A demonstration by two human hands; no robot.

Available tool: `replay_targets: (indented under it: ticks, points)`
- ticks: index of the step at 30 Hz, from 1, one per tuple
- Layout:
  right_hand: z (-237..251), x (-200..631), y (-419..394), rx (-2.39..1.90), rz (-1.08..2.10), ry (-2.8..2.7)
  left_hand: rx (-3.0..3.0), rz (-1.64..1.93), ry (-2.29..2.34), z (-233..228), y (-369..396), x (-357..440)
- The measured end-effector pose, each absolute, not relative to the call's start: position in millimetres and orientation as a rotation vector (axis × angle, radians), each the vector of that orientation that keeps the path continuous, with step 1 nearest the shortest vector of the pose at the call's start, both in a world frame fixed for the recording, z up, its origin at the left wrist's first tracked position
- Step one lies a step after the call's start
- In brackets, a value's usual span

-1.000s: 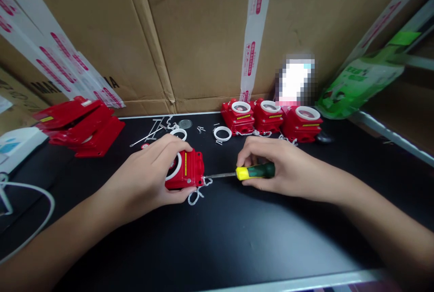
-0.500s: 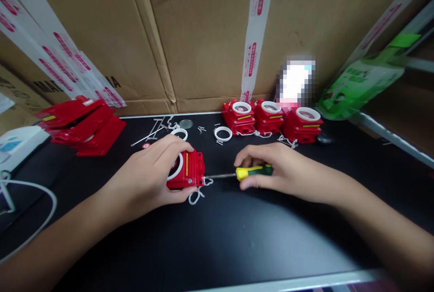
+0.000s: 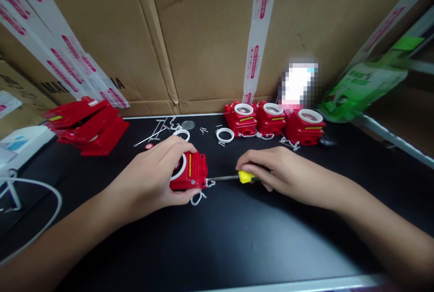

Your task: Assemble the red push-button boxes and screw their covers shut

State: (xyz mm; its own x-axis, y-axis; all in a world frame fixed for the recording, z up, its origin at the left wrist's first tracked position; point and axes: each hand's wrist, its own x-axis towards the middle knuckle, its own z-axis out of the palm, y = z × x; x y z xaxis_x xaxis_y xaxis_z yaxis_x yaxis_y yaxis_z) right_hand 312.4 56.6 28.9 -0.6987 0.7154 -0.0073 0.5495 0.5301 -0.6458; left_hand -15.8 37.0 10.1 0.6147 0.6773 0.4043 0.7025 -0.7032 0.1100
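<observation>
Right now I'm clamping my left hand [image 3: 154,179] around the red box [image 3: 190,172] while my right hand [image 3: 271,170] is gripping the screwdriver [image 3: 244,176], tip against its side.

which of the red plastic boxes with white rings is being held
The red plastic box at the table's middle, gripped by the left hand, with the screwdriver in the right hand at its side. The three red boxes by the cardboard wall stand untouched.

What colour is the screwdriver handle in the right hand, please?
Yellow at the tip; the rest is covered by the right hand. Screwdriver, head view.
</observation>
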Motion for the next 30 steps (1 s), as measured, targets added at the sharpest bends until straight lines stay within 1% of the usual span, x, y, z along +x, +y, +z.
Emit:
replay_targets:
  ticks: [4, 7, 10, 15, 24, 30]
  points:
    - [20, 313, 59, -0.998, 0.887, -2.507, -2.761, -0.664, -1.182, 8, 38, -16]
    - [13, 316, 61, -0.885, 0.783, -2.509, -2.751, -0.672, -1.178, 7, 39, -17]
    - [12, 319, 60, -0.868, 0.721, -2.499, -2.742, -0.681, -1.168, 8, 39, -18]
    - [20, 321, 58, -0.920, 0.804, -2.459, -2.743, -0.684, -1.144, 10, 38, -17]
    - [19, 317, 59, -0.975, 0.845, -2.541, -2.776, -0.661, -1.152, 11, 35, -14]
    - [13, 319, 62, -0.865, 0.761, -2.504, -2.774, -0.667, -1.143, 14, 34, -12]
